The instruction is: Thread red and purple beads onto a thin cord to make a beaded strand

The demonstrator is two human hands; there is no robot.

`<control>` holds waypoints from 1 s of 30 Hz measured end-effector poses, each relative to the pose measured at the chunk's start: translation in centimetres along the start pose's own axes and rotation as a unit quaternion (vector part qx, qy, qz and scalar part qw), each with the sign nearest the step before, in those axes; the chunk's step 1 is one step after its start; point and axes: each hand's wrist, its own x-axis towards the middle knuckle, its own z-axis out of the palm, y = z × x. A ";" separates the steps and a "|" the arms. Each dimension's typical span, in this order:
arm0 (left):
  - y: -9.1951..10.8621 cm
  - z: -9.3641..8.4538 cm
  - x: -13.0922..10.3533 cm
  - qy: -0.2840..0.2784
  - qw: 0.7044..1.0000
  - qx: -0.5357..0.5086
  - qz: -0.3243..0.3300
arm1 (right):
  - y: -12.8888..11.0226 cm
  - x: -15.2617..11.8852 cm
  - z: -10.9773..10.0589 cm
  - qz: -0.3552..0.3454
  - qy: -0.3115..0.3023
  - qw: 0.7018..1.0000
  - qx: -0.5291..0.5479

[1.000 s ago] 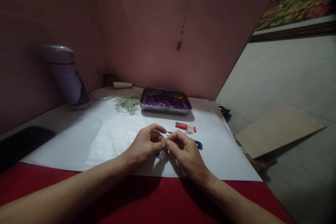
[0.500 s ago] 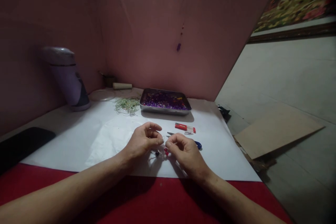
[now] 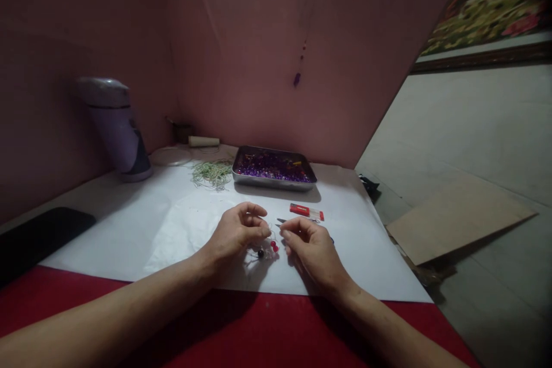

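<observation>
Left hand (image 3: 237,233): thumb and forefinger are brought together at the tips, the other fingers loosely curled; a thin, pale, thread-like strand (image 3: 272,235) is pinched there. Beneath the fingertips, above the white paper sheet (image 3: 112,224), the beadwork is seen: 2 round, glossy red beads (image 3: 274,246) and 1 round black bead (image 3: 260,253) to their left. Clear parts around them are too faint to be made out.

Right hand (image 3: 317,250): held just right of the red beads, apart from the left hand; fingers bent, thumb near forefinger. Whether anything fine is gripped cannot be told.

Behind the right fingers, dark, pointed scissor blades (image 3: 281,220) are partly hidden. Beyond, a flat red-and-clear plastic pack (image 3: 306,211) is seen. Farther back, a rectangular metal tray (image 3: 276,184) is filled with mostly purple beads (image 3: 271,168); at its left, a tangle of pale green strands (image 3: 211,174) is spread.
</observation>
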 end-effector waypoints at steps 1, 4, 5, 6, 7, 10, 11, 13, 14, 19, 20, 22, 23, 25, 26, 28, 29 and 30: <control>0.0 0.0 0.0 -0.003 1.000 -0.005 0.001 | 0.1 0.0 0.0 -0.003 -0.002 1.000 0.000; 0.0 0.0 -0.1 -0.022 1.000 -0.018 0.002 | 0.2 0.1 0.2 -0.025 -0.028 0.999 0.015; -0.1 0.0 -0.1 -0.029 0.999 -0.022 0.002 | 0.2 0.0 0.2 -0.037 -0.036 0.998 0.022; -0.1 0.0 -0.1 -0.035 0.999 -0.026 0.001 | 0.2 0.0 0.2 -0.051 -0.040 0.997 0.028; -0.1 0.0 -0.1 -0.039 0.999 -0.029 0.001 | 0.2 -0.1 0.2 -0.067 -0.040 0.996 0.035; -0.2 0.0 -0.1 -0.045 0.998 -0.032 -0.001 | 0.2 -0.1 0.1 -0.112 -0.036 0.992 0.041; -0.3 0.0 -0.1 -0.046 0.998 -0.031 -0.002 | 0.2 -0.2 0.1 -0.122 -0.036 0.991 0.040; -0.3 0.1 -0.2 -0.044 0.999 -0.030 -0.005 | 0.1 -0.2 0.1 -0.137 -0.038 0.989 0.032; -0.2 0.1 -0.2 -0.042 0.999 -0.030 -0.006 | 0.0 -0.2 0.1 -0.143 -0.038 0.989 0.027; -0.1 0.2 -0.3 -0.037 0.999 -0.025 -0.013 | -0.1 -0.4 0.3 -0.162 -0.046 0.986 -0.001; -0.2 0.1 -0.2 -0.039 0.999 -0.025 -0.012 | -0.1 -0.5 0.2 -0.168 -0.047 0.985 -0.005; -0.2 0.1 -0.2 -0.045 0.999 -0.029 -0.010 | -0.2 -0.5 0.1 -0.176 -0.043 0.983 -0.010; -0.2 0.0 -0.2 -0.047 0.998 -0.032 -0.010 | -0.2 -0.5 0.0 -0.176 -0.036 0.984 -0.012; -0.1 -0.1 -0.1 -0.045 0.998 -0.038 -0.012 | -0.1 -0.4 -0.1 -0.163 -0.013 0.986 -0.023; -0.1 -0.1 -0.1 -0.044 0.998 -0.041 -0.012 | -0.1 -0.3 -0.2 -0.154 0.000 0.988 -0.034; -0.1 -0.2 -0.1 -0.043 0.998 -0.046 -0.010 | 0.0 -0.2 -0.2 -0.143 0.013 0.988 -0.059; -0.1 -0.2 -0.1 -0.047 0.998 -0.049 -0.009 | 0.0 -0.3 -0.2 -0.143 0.012 0.987 -0.069; -0.1 -0.2 -0.1 -0.052 0.997 -0.052 -0.009 | 0.0 -0.3 -0.1 -0.146 0.007 0.986 -0.074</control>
